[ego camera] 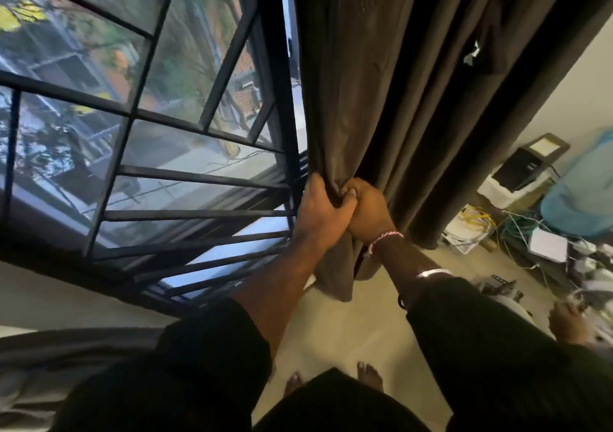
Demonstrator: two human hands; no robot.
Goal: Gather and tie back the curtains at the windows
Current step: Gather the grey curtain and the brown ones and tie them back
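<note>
Hands' own spot: left hand (320, 207) and right hand (366, 211) clamp curtain (381, 100) together, touching each other. At 9 to 11 o'clock, black window grille (199, 179) bars way close beside left hand. At 12 to 1 o'clock, hanging curtain folds block. At 3 o'clock, cable tangle (517, 229) and boxes crowd floor. At 6 o'clock, bare floor (348, 325) open between forearms.

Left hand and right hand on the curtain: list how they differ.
The left hand has a bare wrist; the right hand wears a pink-and-white thread band at its wrist. The left hand grips the curtain on the window side, the right hand on the room side. Both clutch the same gathered brown fabric, pressed against each other.
</note>
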